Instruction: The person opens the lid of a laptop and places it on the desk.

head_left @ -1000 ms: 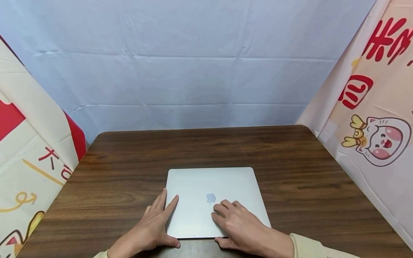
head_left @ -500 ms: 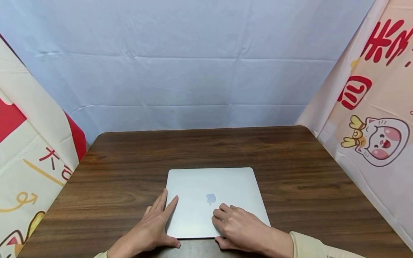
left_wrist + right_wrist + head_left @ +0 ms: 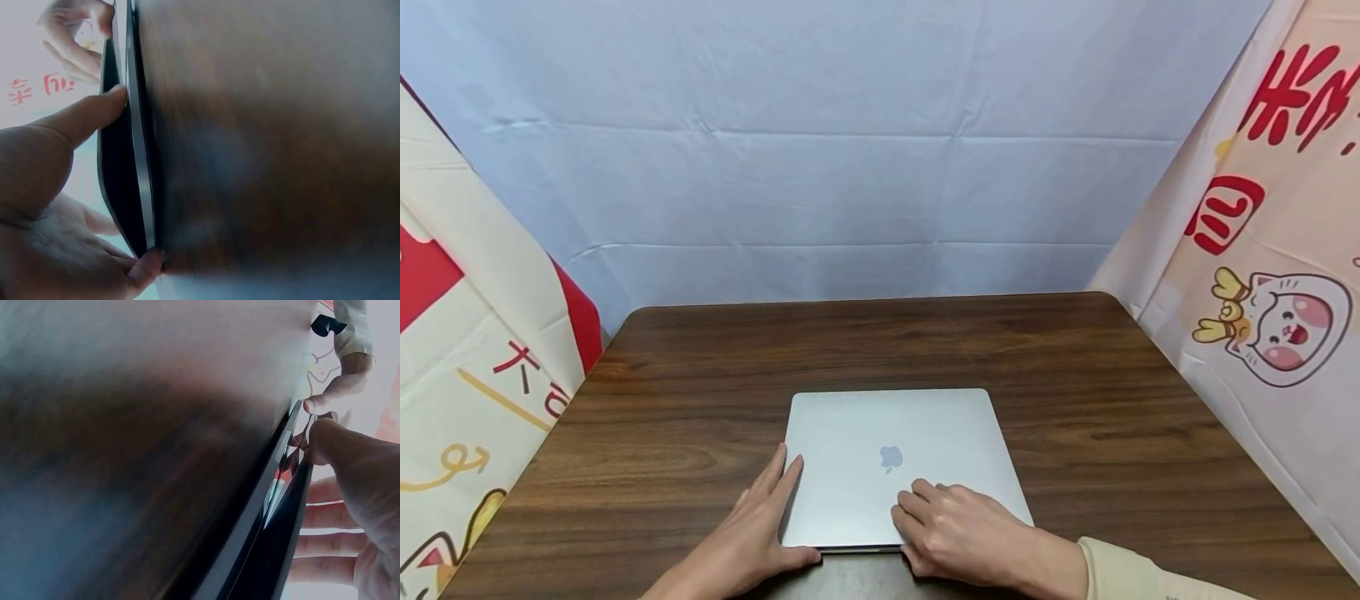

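A silver laptop [image 3: 842, 433] lies on the brown wooden table, its front edge facing me and its lid raised by a narrow gap. My right hand [image 3: 958, 533] pinches the lid [image 3: 289, 531] at the front edge, thumb at the rim and fingers bent over the top. At the front left corner my left hand [image 3: 748, 529] straddles the laptop. Its thumb reaches along the front edge and its straight fingers lie along the left side. Between lid and base [image 3: 139, 156] the left wrist view shows the dark gap; the keyboard is hidden.
The dark wooden table [image 3: 700, 367] has its back edge near a pale blue cloth [image 3: 850, 167]. Printed cloths with red lettering and cartoon cats hang at the left [image 3: 467, 317] and right [image 3: 1240, 275].
The right hand's fingers have drawn back toward the front edge and curled. The lid's front edge has risen slightly, showing a thin gap. The left hand has shifted slightly outward.
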`<state>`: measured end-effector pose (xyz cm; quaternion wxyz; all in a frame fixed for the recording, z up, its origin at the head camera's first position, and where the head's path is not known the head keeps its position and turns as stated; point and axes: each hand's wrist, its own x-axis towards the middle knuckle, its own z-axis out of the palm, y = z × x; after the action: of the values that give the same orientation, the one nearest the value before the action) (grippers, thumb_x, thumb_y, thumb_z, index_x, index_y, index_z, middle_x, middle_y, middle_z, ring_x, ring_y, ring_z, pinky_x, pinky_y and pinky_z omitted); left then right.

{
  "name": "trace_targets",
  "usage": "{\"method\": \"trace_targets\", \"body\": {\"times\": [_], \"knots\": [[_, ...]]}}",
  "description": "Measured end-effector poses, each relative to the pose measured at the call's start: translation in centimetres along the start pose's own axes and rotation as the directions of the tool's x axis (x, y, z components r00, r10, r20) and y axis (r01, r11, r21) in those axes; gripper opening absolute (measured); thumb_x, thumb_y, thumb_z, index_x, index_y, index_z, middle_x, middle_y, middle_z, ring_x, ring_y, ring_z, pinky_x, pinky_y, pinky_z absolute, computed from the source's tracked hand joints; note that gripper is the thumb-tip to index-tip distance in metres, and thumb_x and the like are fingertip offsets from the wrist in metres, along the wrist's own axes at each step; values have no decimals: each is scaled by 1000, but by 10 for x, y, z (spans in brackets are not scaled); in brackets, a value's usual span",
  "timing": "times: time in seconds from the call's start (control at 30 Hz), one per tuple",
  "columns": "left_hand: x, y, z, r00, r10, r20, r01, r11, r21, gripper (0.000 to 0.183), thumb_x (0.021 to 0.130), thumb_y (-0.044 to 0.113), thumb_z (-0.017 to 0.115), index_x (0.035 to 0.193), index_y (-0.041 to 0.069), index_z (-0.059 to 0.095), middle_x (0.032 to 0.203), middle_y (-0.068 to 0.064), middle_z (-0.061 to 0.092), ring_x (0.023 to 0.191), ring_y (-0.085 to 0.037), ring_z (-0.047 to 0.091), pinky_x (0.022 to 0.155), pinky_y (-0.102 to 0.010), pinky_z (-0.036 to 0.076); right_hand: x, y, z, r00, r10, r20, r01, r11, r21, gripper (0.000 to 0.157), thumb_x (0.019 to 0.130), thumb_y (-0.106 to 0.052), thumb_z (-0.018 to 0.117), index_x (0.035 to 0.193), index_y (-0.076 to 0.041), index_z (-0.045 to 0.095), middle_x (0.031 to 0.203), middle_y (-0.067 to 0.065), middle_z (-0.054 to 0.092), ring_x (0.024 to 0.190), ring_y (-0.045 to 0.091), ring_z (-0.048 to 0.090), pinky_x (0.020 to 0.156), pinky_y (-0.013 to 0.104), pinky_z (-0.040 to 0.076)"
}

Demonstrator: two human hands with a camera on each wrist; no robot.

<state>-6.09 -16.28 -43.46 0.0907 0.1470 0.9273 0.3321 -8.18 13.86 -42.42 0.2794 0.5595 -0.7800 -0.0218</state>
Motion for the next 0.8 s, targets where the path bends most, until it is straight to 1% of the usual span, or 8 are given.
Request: {"method": "trace_targets", "body": {"times": [0.07,0.2,0.4,0.47,0.6,0.63,0.73,0.8], "knots": [[-2,0,0,1000,1,-3,-1,1000,-11,115,74,43,93,159,-4,32,169,-26,12,150,-51,23,107,-79,22,0,1,-1,1000,-2,-9,2,1000,2,23,96,-22,43,82,-14,60,70,-5,44,61,11,40,47,21,39],[-4,0,0,1000,3,-12,-3,1000,-23,113,78,43,91,159,-5,30,169,-24,13,151,-48,22,110,-73,28,1,2,-3,1000,-6,-29,6,1000,6,26,98,-20,40,82,-13,60,70,-5,44,60,11,39,47,20,39],[-3,1,1,998,6,-70,-6,1000,7,102,82,23,90,158,-7,29,168,-24,19,151,-40,28,111,-57,38,4,5,-5,998,-20,-61,18,999,-30,26,99,-20,40,83,-13,60,72,-5,48,61,11,43,47,21,42],[-3,2,1,997,-1,-77,2,1000,12,103,82,21,90,159,-7,28,168,-24,18,152,-38,27,111,-54,38,5,7,-6,997,-21,-69,19,999,-30,27,99,-20,40,82,-13,59,71,-5,47,61,11,41,46,20,39],[-3,3,1,998,-5,-70,4,1000,-2,112,78,29,93,160,-7,25,168,-24,16,153,-39,23,113,-55,35,6,8,-8,997,-23,-71,22,1000,-16,26,99,-19,39,80,-13,56,69,-6,40,61,10,35,46,18,33],[-3,3,0,998,1,-70,-2,1000,-7,114,77,30,93,160,-8,24,168,-25,15,153,-40,23,113,-56,35,6,8,-9,997,-23,-70,22,1000,-13,26,99,-19,39,80,-13,56,70,-6,40,61,10,34,46,18,33],[-3,1,1,996,15,-85,-16,1000,-18,118,73,27,96,159,-10,24,167,-27,17,152,-44,24,114,-60,32,6,8,-9,997,-26,-66,25,1000,-17,25,99,-19,41,80,-13,57,71,-5,42,62,11,37,47,19,37],[-3,1,3,995,11,-102,-12,1000,-9,120,71,26,97,158,-11,24,166,-29,20,150,-47,25,113,-63,31,6,8,-9,998,-27,-62,26,999,-19,25,100,-19,41,82,-13,58,72,-5,45,63,11,39,48,20,40]]}}
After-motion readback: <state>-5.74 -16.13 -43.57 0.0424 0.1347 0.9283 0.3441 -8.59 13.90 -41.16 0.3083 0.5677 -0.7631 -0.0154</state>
